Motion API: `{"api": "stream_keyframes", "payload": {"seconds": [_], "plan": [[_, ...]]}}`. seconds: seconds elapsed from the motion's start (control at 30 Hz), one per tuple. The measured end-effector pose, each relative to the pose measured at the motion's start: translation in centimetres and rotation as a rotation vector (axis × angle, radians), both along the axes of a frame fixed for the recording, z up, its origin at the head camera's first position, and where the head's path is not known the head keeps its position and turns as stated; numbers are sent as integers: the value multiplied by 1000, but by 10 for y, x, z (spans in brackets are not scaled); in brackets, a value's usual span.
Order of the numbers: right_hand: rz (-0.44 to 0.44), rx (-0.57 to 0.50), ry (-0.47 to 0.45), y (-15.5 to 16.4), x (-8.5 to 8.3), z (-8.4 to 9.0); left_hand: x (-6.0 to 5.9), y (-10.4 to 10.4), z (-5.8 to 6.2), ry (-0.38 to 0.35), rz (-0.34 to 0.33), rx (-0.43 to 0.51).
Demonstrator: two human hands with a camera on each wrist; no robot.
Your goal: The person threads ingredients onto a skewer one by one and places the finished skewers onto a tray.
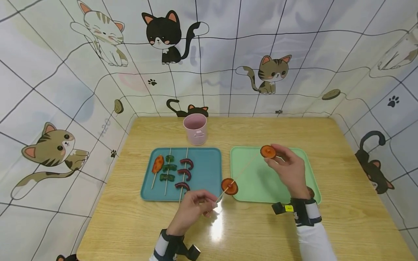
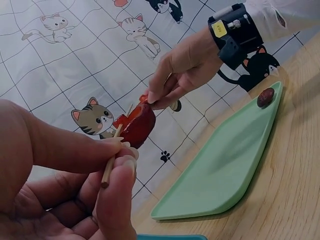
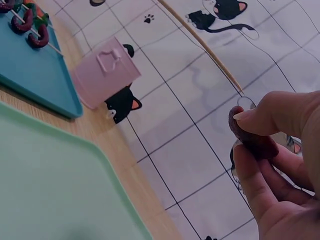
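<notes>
Between thumb and fingertips my left hand [image 1: 195,207] pinches the lower end of a wooden skewer [image 2: 107,172], which slants up to the right. Threaded on the skewer is a round orange piece with a dark rim [image 1: 229,186], like a mushroom cap. My right hand [image 1: 289,169] pinches a second such cap [image 1: 268,152] over the green tray [image 1: 253,197]. The skewer's tip comes close to this cap; in the right wrist view a small gap shows between them. A third dark cap [image 2: 265,97] lies on the green tray, partly hidden behind my right wrist in the head view.
To the left lies a blue tray [image 1: 207,174] with an orange piece on a stick [image 1: 158,164], a skewer of green pieces [image 1: 169,167] and a skewer of dark red curled pieces [image 1: 184,174]. Behind it stands a pink bucket [image 1: 196,130]. A cat-patterned curtain [image 1: 218,83] borders the wooden table [image 1: 248,232].
</notes>
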State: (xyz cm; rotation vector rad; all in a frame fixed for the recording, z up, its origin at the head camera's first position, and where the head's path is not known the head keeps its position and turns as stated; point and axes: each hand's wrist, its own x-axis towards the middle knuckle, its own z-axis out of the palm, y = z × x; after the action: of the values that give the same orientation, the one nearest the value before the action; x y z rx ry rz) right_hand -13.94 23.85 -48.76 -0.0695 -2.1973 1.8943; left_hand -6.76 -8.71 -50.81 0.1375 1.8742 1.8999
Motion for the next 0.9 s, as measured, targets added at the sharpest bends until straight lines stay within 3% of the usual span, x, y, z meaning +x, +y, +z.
{"api": "stream_keyframes", "payload": {"seconds": [0.13, 0.3, 0.9], "plan": [[-10, 16, 32, -13, -1, -1, 1, 0, 1, 8, -7, -1], [-22, -44, 50, -22, -2, -4, 2, 0, 0, 15, -17, 11], [-44, -96, 25, -29, -1, -5, 2, -2, -4, 4, -6, 18]]}}
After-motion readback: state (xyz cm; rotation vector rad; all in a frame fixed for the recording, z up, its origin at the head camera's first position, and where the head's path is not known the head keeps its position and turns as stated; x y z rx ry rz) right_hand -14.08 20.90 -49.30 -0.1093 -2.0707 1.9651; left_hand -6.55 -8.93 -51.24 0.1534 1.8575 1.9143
